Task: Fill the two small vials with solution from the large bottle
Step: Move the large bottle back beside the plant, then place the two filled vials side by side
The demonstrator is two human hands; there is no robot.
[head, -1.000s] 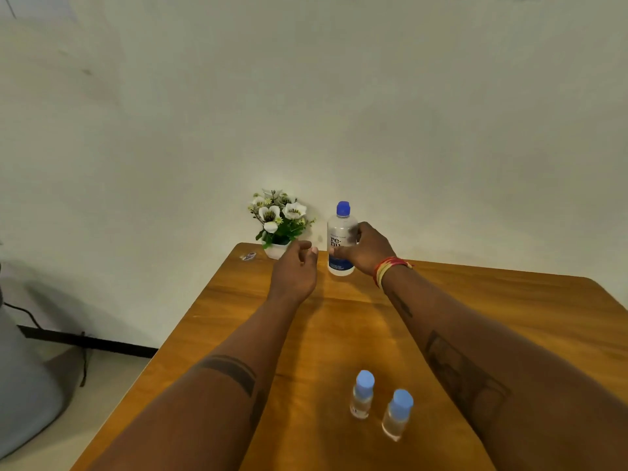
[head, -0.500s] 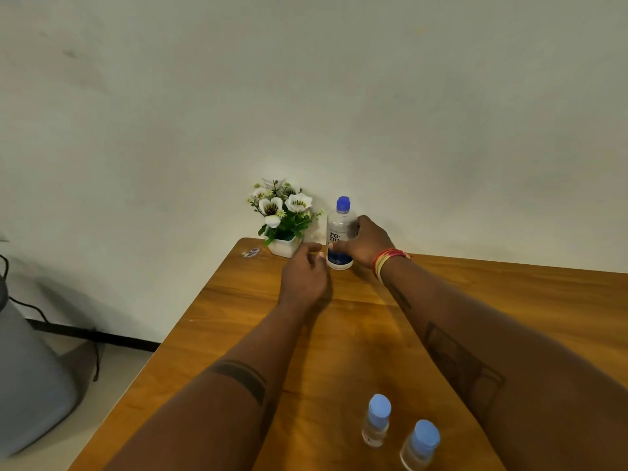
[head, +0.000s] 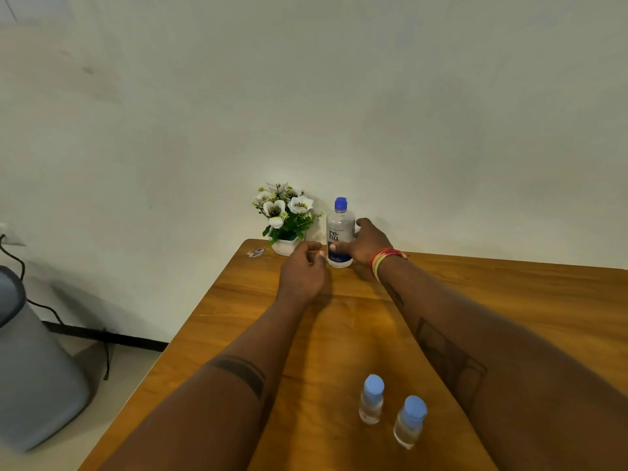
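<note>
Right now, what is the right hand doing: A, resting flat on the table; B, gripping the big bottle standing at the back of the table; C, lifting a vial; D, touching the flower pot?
B: the right hand is wrapped round the upright big bottle beside the flower pot, while both vials stand untouched near the front.

table (head: 509,300): glossy wood | large bottle (head: 339,232): clear plastic | vials (head: 371,407): clear plastic
</note>
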